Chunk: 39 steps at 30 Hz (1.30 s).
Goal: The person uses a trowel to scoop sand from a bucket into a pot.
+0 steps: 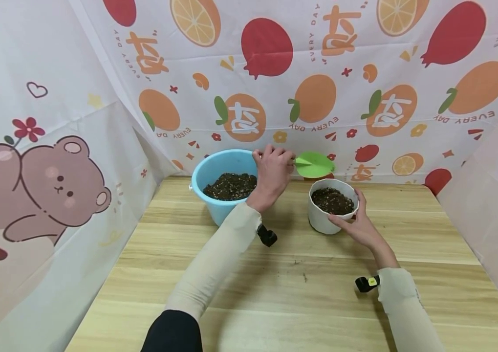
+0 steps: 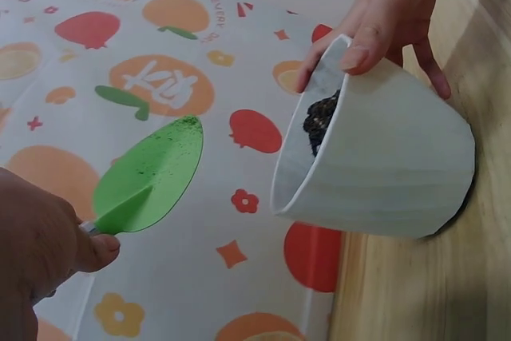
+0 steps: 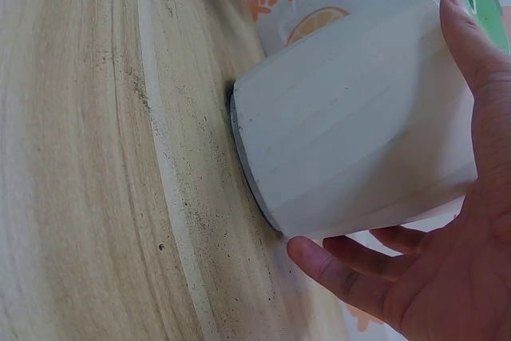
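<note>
Green trowel (image 1: pixel 316 165) in left hand (image 1: pixel 272 171), right hand (image 1: pixel 363 227) holding pot (image 1: pixel 322 221)

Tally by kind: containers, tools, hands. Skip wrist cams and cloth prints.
Containers: 2 (blue tub, white pot)
Tools: 1 (green trowel)
Hands: 2 (left hand gripping the trowel, right hand holding the pot)
Total: 5

Bucket (image 1: pixel 219 211) partly hidden by left hand (image 1: pixel 271 176); cut off, right-wrist view
</note>
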Tool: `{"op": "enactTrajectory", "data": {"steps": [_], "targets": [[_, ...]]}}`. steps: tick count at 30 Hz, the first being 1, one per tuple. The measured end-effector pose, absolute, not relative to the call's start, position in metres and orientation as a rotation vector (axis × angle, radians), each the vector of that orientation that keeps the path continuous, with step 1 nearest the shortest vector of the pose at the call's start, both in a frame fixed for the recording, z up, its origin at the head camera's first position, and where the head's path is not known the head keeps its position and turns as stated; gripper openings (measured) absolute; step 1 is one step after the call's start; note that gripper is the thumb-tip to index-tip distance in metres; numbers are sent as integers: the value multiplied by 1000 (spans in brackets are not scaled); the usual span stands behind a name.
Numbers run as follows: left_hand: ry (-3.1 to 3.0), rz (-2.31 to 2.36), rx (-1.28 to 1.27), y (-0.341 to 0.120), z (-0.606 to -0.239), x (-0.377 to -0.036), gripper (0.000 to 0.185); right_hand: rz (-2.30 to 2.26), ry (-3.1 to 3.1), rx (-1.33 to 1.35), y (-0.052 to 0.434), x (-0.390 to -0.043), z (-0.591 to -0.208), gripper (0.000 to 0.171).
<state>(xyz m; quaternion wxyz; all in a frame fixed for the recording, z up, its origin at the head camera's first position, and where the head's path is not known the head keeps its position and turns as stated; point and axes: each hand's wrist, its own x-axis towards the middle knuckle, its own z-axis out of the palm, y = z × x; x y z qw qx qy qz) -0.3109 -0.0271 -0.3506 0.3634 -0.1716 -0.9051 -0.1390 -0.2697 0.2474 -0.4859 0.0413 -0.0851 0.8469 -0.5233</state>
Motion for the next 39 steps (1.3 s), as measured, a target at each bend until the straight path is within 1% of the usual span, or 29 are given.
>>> {"op": "enactTrajectory", "data": {"steps": [3, 9, 14, 19, 24, 29, 39], "targets": [[-2320, -392, -454, -33, -347, -311, 16, -1609, 2589, -266, 247, -270, -485, 114], [-2354, -506, -474, -47, -341, -306, 9, -1585, 2599, -261, 247, -267, -484, 114], [-2380, -595, -471, -63, -341, -305, 10, -1573, 2588, -251, 247, -267, -483, 115], [-2398, -606, -450, -78, -340, -304, 15, -1568, 2575, -245, 247, -268, -479, 114], [-2405, -604, -426, -90, -338, -302, 13, -1565, 2583, -236, 246, -265, -477, 113], [-2417, -616, -413, -103, -338, -300, 12, -1573, 2595, -235, 247, -267, -484, 112], [-2413, -641, -379, -127, -338, -294, 12, -1606, 2558, -229, 245, -266, -481, 111]]}}
